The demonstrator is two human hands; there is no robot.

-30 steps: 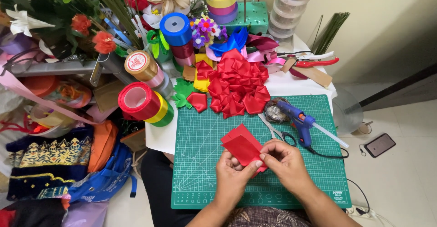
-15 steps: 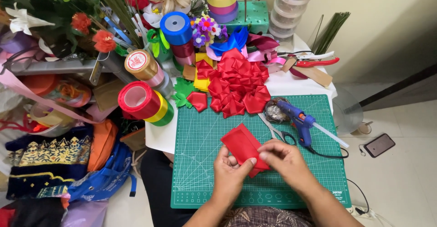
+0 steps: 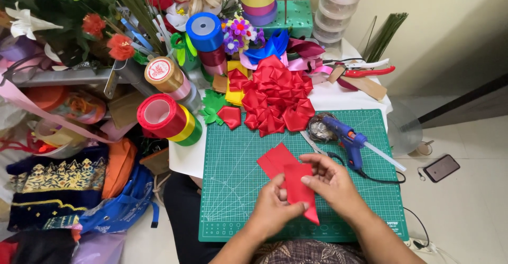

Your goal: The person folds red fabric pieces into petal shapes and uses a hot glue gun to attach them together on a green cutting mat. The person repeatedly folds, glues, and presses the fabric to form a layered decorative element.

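- A stack of clear round tubs (image 3: 335,7) stands at the back of the table, near the wall; what they hold I cannot make out from here.
- Beside it is a green foam block (image 3: 292,19) with thin stems stuck upright in it.
- Ribbon spools crowd the left edge: a blue spool (image 3: 203,31), a gold spool (image 3: 164,74), and a red spool (image 3: 160,116) lying on its side just off the green cutting mat (image 3: 233,190).
- A heap of folded red ribbon petals (image 3: 275,97) sits at the mat's far edge; a blue glue gun (image 3: 346,139) lies on the mat to the right of it.
- The left hand (image 3: 275,208) is curled partly closed, thumb and fingers pinching the lower part of a red ribbon piece (image 3: 297,187) held just above the mat's near half.
- The right hand (image 3: 330,182) is loosely curled too, fingertips pressing the same piece's upper right edge.
- More flat red ribbon strips (image 3: 274,161) lie on the mat, just beyond the hands.
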